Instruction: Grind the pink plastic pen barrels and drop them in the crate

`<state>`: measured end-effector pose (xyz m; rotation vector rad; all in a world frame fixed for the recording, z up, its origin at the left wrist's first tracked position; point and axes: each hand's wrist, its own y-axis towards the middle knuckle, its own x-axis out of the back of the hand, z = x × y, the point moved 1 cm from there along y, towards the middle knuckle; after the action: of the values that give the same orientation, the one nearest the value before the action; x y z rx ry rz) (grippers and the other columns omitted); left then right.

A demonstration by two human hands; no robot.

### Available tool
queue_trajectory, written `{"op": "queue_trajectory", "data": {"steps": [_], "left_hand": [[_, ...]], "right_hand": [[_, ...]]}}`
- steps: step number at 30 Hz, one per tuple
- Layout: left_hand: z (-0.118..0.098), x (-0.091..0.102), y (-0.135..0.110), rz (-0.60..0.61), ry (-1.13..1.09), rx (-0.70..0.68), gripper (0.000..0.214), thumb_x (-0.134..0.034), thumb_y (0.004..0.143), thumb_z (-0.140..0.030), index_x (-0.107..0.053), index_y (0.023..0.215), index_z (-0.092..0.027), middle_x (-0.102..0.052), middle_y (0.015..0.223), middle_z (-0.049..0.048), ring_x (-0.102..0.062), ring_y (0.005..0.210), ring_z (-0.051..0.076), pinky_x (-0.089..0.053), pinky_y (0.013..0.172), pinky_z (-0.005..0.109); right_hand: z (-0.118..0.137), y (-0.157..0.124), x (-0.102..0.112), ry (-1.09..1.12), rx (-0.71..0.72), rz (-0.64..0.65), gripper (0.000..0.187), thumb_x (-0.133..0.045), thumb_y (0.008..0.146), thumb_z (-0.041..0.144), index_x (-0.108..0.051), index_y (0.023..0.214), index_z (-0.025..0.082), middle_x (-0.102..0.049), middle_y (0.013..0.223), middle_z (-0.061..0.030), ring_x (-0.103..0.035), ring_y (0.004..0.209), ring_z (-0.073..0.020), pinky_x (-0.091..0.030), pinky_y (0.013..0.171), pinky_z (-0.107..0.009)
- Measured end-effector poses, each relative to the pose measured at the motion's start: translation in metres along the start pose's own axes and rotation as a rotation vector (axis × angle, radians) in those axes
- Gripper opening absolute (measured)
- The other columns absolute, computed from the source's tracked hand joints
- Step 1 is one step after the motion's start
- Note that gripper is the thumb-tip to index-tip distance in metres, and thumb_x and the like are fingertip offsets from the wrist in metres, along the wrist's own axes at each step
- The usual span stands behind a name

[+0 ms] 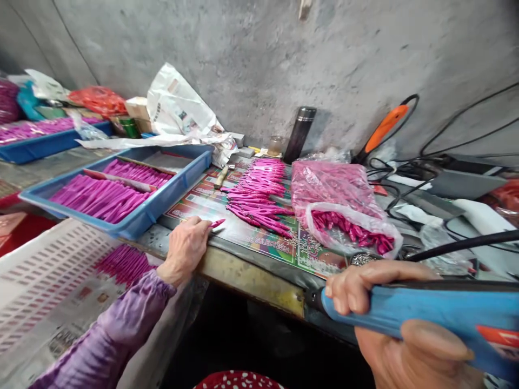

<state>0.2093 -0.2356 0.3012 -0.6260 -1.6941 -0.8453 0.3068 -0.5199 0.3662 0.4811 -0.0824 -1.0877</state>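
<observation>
My left hand (187,246) rests on the bench edge, pinching one small pink piece (218,222) against the printed mat (259,237). My right hand (399,329) is wrapped round the blue handle of a corded tool (409,310), close to the camera at the lower right. A heap of pink pieces (259,194) lies on the mat just beyond my left hand. Right of the heap sit plastic bags of pink pieces (344,208).
A blue tray (158,208) of pink pieces stands at the left, with a second blue tray (44,146) behind. A white slotted crate (48,265) lined with newspaper sits below. Dark flask (299,134), orange-handled tool (385,127) and cables stand by the wall.
</observation>
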Motion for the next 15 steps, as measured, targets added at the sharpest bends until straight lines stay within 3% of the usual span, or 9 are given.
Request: {"op": "queue_trajectory", "data": {"steps": [4, 7, 11, 15], "left_hand": [[0.012, 0.003, 0.014, 0.067, 0.182, 0.001, 0.033, -0.045, 0.107, -0.026, -0.077, 0.112, -0.022, -0.07, 0.099, 0.0092, -0.068, 0.089, 0.026, -0.039, 0.068, 0.032], [0.008, 0.01, 0.023, 0.052, 0.237, -0.02, 0.033, -0.045, 0.106, -0.022, -0.077, 0.115, -0.021, -0.072, 0.106, 0.0115, -0.069, 0.097, 0.03, -0.043, 0.076, 0.036], [-0.024, 0.015, 0.04, 0.022, 0.141, -0.124, 0.03, -0.049, 0.105, -0.021, -0.076, 0.119, -0.021, -0.073, 0.114, 0.0116, -0.069, 0.108, 0.03, -0.046, 0.087, 0.039], [-0.071, 0.014, 0.057, 0.039, 0.051, -0.323, 0.024, -0.054, 0.103, -0.021, -0.078, 0.107, -0.021, -0.073, 0.108, 0.0105, -0.068, 0.104, 0.028, -0.047, 0.086, 0.039]], "right_hand": [[-0.004, 0.0, 0.004, -0.006, 0.005, 0.0, 0.051, -0.069, 0.081, 0.075, -0.063, 0.089, 0.024, -0.057, 0.066, 0.0031, -0.055, 0.061, -0.0161, -0.049, 0.065, -0.035], [-0.005, 0.004, 0.005, -0.026, 0.025, 0.01, 0.045, -0.069, 0.085, 0.068, -0.062, 0.088, 0.024, -0.057, 0.066, 0.0024, -0.055, 0.061, -0.016, -0.05, 0.063, -0.034], [-0.009, 0.008, 0.006, -0.044, 0.051, 0.024, 0.042, -0.068, 0.087, 0.066, -0.062, 0.088, 0.024, -0.057, 0.065, 0.0027, -0.055, 0.059, -0.015, -0.049, 0.06, -0.033], [-0.013, 0.008, 0.009, -0.071, 0.07, 0.014, 0.045, -0.065, 0.087, 0.07, -0.061, 0.088, 0.025, -0.057, 0.066, 0.0031, -0.057, 0.06, -0.0151, -0.051, 0.062, -0.033]]}}
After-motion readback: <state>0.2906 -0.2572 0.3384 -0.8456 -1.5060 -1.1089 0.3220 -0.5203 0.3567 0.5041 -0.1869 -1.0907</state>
